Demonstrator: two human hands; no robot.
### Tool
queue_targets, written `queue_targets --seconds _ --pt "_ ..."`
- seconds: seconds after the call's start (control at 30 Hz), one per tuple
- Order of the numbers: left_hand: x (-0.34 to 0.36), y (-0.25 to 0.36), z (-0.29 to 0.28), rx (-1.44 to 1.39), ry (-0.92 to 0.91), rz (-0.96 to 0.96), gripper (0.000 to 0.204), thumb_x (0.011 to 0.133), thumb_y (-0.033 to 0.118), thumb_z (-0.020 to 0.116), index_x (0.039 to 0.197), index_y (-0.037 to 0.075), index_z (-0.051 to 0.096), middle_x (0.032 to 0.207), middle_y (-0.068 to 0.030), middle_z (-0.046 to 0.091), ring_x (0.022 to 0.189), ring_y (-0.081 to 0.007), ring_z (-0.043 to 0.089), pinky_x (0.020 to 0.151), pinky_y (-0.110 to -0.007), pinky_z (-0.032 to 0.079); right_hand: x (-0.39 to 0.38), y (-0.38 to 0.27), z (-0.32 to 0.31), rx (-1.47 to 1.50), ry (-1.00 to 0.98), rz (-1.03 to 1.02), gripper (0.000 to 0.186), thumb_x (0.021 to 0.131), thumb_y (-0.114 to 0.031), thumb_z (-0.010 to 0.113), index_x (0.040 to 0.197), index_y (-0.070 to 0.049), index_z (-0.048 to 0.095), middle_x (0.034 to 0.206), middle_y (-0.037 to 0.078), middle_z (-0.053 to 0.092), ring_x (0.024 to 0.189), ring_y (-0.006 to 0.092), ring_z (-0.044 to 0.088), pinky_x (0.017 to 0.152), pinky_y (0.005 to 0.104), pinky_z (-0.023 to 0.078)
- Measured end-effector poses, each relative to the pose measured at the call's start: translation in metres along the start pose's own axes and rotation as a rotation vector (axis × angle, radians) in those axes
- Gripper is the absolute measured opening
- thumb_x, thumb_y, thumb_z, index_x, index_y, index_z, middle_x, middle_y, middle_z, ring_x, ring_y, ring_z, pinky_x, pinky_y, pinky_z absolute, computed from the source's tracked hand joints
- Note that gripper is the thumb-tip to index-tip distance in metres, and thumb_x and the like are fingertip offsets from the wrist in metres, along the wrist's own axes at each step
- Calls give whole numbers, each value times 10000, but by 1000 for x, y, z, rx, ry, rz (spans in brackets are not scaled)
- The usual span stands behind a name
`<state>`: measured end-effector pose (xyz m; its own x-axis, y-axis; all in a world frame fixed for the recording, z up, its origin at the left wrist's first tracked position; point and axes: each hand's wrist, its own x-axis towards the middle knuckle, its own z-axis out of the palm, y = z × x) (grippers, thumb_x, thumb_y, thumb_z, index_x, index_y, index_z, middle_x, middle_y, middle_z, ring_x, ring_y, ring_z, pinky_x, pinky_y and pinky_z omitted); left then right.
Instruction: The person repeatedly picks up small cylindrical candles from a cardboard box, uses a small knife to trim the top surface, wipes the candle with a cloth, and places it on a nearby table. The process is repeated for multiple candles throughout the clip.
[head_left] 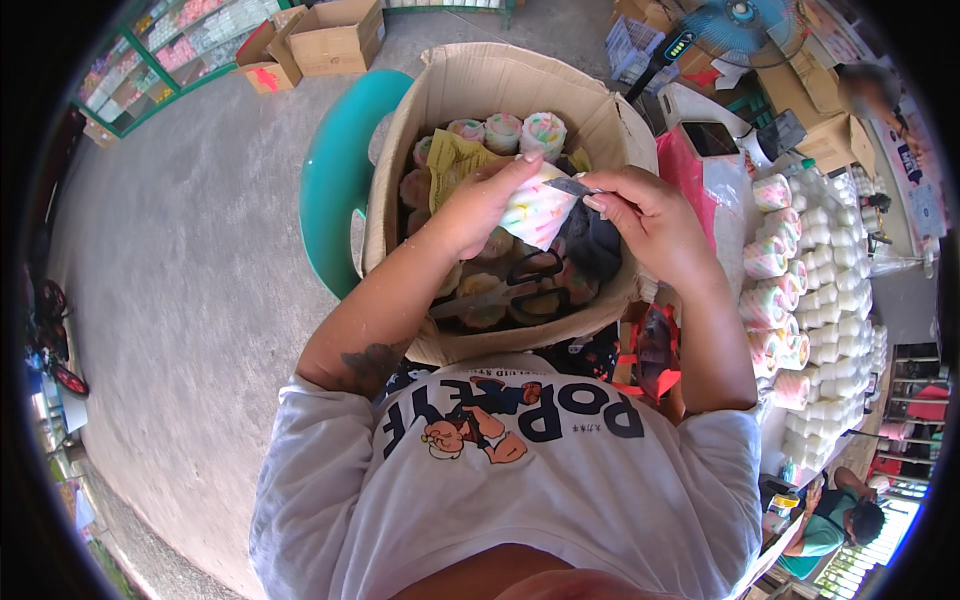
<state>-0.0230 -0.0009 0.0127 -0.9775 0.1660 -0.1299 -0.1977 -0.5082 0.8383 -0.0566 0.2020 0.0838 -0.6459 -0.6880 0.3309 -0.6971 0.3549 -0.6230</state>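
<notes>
Over an open cardboard box [400,190], my left hand [482,205] grips a white yarn cone [535,215] flecked with pink, yellow and green. The cone lies tilted. My right hand [655,215] pinches a corner of dark grey cloth [593,245] against the cone's right end; the rest of the cloth hangs into the box. Below my hands rests a pair of scissors [537,265] with black handles. More speckled yarn cones [543,132] stand inside the box, and a yellow printed sheet [452,160] lies among them.
A teal plastic chair [330,190] stands left of the box. On the right, stacked speckled cones [768,258] and white cones [822,270] fill a table beside a phone [708,138]. A fan [740,25] is at the back right; a person in green [825,530] is lower right.
</notes>
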Motion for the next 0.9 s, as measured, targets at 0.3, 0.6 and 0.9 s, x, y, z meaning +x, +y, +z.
queue_targets --seconds 0.3,0.6,0.9 --pt "6 -5 -4 134 -33 -61 558 862 502 608 1151 26 600 1037 -83 646 902 -149 616 810 -287 474 14 -2 -9 -141 -193 -69 204 846 -121 643 1047 -118 678 923 99 655 828 286 628 728 361 501" --pt "2 -2 -4 128 -21 -77 574 856 527 606 1126 21 614 1016 -88 653 880 -151 629 784 -284 487 16 -3 -6 -214 -204 -142 201 840 -89 653 1040 -92 671 883 99 642 791 270 616 695 347 486" --pt "3 -2 -3 195 13 -57 539 860 507 613 1100 25 627 983 -86 660 858 -145 632 766 -280 490 16 -2 -6 -226 -233 -171 184 842 -88 646 1025 -89 671 894 104 644 812 278 620 705 351 494"
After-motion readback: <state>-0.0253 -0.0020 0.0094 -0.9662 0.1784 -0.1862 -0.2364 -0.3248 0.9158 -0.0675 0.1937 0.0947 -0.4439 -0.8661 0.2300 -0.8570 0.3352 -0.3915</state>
